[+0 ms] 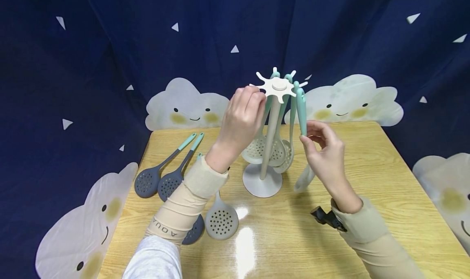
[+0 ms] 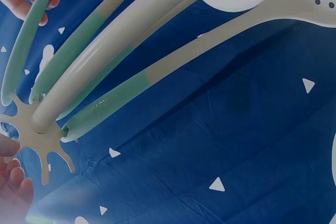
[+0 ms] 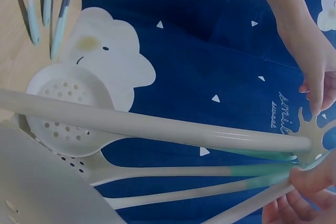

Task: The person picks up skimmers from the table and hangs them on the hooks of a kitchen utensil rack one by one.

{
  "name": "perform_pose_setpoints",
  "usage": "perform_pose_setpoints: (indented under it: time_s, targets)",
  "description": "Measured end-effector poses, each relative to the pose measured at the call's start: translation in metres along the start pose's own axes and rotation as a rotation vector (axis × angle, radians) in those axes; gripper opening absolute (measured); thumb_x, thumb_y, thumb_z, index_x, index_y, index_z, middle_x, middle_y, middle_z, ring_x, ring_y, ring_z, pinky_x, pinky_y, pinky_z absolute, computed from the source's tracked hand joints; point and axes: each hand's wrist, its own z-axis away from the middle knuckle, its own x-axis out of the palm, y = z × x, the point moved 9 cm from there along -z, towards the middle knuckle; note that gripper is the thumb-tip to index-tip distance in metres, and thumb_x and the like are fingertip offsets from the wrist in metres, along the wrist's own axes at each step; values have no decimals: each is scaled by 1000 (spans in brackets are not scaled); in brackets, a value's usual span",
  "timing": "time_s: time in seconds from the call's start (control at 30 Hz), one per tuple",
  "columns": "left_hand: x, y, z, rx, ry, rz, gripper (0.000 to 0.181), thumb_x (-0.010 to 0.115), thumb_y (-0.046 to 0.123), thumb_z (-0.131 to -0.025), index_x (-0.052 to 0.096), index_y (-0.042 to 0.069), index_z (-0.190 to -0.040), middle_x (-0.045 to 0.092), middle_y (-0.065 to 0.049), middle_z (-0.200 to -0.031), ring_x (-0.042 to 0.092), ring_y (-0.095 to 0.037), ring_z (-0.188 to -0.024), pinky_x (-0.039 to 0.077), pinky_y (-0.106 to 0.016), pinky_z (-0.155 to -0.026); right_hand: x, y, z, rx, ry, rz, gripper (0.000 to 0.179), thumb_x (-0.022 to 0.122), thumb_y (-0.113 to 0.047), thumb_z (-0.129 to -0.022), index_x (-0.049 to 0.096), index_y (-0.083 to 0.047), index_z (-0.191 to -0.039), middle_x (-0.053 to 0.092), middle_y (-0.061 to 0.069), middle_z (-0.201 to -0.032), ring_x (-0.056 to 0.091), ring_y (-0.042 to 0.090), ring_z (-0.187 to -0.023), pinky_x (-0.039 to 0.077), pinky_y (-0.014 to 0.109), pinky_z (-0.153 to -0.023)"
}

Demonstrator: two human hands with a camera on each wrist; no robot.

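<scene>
A white utensil stand [image 1: 269, 140] with a hooked, star-shaped top stands upright on the table. My left hand [image 1: 244, 111] pinches a prong of that top, seen also in the right wrist view. Several pale skimmers [image 1: 255, 148] with mint handles hang from the far and right prongs. My right hand [image 1: 327, 152] pinches another skimmer [image 1: 302, 111] below its mint handle, whose upper end is beside a right prong; I cannot tell if it is hooked on. Its pale head [image 3: 47, 182] with holes shows large in the right wrist view, tilted edge-on in the head view.
Dark grey skimmers [image 1: 147, 182] with mint handle ends lie on the left of the wooden table [image 1: 367, 169]. A light grey skimmer [image 1: 221, 222] lies in front of the stand's base [image 1: 262, 187]. A dark blue curtain [image 1: 220, 9] with cloud shapes hangs behind.
</scene>
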Motion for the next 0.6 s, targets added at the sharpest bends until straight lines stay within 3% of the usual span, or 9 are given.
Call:
perform_pose_setpoints:
  time_s: [0.3,0.5,0.6]
  targets:
    - [0,0,0,-2,4,4,5,62,-4,-98,61,-7,-94,64,-17,-98,61,-29,-88,54,-32,-83,6,0,2,-15,9,21,29,61,27,-83,59,22,-112,64,34,-98,62,3,-88,52,9,-86]
    - [0,0,0,-1,11,0,5,62,-5,-98,61,-7,-93,65,-17,-98,61,-29,-88,55,-32,-83,11,2,2,-22,20,31,27,62,25,-83,60,22,-110,65,33,-97,67,21,-86,52,9,-85]
    - [-1,0,0,-1,11,3,5,62,-5,-98,61,-7,-93,64,-17,-98,61,-29,-88,55,-32,-83,13,4,2,-18,22,31,26,63,24,-84,60,21,-110,66,32,-97,66,20,-86,52,9,-84]
